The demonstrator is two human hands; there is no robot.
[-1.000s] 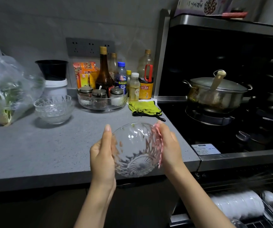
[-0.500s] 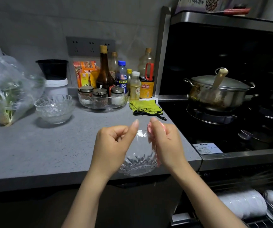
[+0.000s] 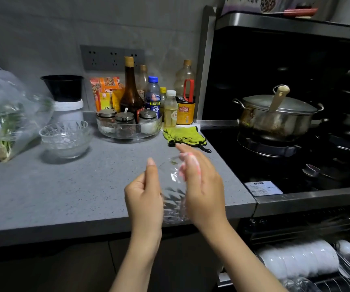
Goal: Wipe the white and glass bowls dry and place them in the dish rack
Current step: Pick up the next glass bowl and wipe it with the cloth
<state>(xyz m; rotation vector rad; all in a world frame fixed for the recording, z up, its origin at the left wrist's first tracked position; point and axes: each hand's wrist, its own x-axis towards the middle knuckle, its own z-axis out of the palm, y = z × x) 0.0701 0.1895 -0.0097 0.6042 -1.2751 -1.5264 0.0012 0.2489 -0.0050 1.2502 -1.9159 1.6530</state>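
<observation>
I hold a cut-glass bowl (image 3: 173, 194) between both hands above the counter's front edge, its image blurred. My left hand (image 3: 144, 194) grips its left side, thumb raised at the rim. My right hand (image 3: 201, 186) presses a pink cloth (image 3: 191, 165) against the bowl's right side. A stack of glass bowls (image 3: 65, 138) stands on the counter at the left. White bowls (image 3: 298, 261) lie in a row in the dish rack (image 3: 349, 277) at the lower right, below the stove.
A clear tray of spice jars (image 3: 127, 127), bottles and a green cloth (image 3: 182, 135) line the back of the grey counter (image 3: 64, 197). A plastic bag of greens (image 3: 5, 116) lies far left. A lidded steel pot (image 3: 275, 116) sits on the black stove.
The bowl has turned from facing me to edge-on between my hands. My right hand with the pink cloth has slid over its side, and both hands have closed in.
</observation>
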